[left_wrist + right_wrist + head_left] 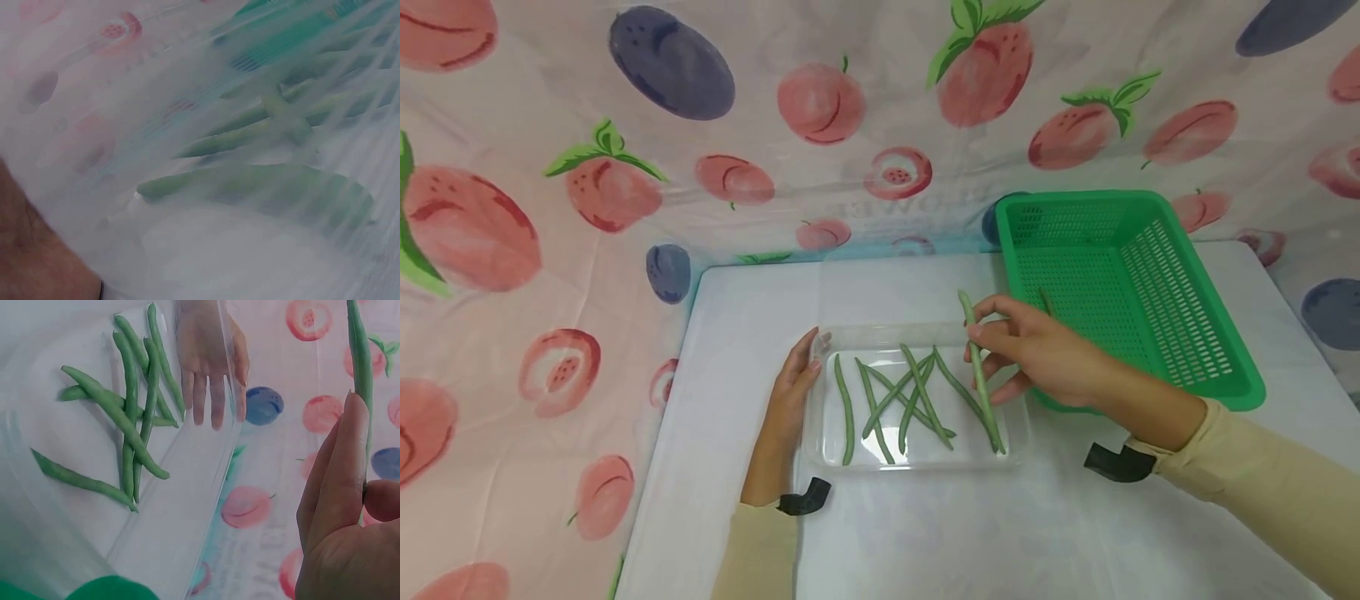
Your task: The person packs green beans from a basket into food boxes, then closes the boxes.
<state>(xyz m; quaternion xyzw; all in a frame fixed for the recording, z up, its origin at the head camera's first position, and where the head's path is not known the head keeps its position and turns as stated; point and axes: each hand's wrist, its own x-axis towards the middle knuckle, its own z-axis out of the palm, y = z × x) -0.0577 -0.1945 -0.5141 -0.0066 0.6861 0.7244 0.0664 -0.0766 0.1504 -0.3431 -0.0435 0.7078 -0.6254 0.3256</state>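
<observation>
My right hand [1041,350] pinches a green bean [978,367] between thumb and fingers, above the right end of a clear plastic container [917,468]. In the right wrist view the held green bean [360,356] points upward from the fingertips. Several green beans [847,417] lie in the container, some crossing one another. My left hand [786,396] rests against the container's left wall; the right wrist view shows its straight fingers [217,403] through the clear plastic. Through the hazy wall, the left wrist view shows a nearby green bean [250,187].
A green perforated basket [1213,333] stands at the right, behind my right forearm, with a small thin brownish-green piece [1047,302] in it. Under everything is a white table [925,542]. A fruit-patterned cloth [737,225] hangs behind and to the left.
</observation>
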